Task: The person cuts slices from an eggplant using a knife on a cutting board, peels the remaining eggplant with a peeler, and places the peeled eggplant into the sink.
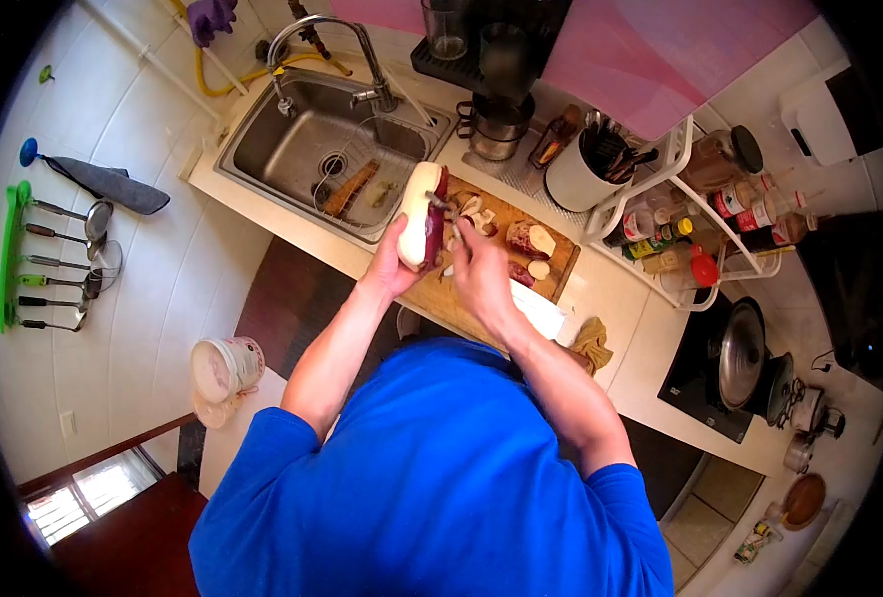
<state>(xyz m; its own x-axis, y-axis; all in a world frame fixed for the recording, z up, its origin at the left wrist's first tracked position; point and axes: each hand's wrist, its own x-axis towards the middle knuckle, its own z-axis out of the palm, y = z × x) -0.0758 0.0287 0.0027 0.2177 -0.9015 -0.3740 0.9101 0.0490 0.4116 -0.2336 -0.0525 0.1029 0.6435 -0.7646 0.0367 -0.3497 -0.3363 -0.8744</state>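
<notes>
My left hand (pixel 392 261) is wrapped round the lower end of a large sweet potato (pixel 420 219), held upright over the sink side of the counter. Its left face is bared to pale flesh, while dark red-purple skin remains on the right. A peeler (pixel 438 202) in my right hand (pixel 483 271) lies against that skin; the fingers are closed round its handle. Below, the wooden cutting board (pixel 559 261) holds peelings (pixel 477 213), a part-skinned chunk (pixel 531 239) and a pale cut slice (pixel 539 270). Beside my right wrist is a broad pale blade (pixel 538 314).
On the left is a steel sink (pixel 302 109) with a wire rack and a brownish elongated piece (pixel 351 189). A utensil holder (pixel 576 179), a bottle rack (pixel 660 224) and a lidded pan (pixel 742 353) stand to the right. A crumpled cloth (pixel 591 344) lies near the counter edge.
</notes>
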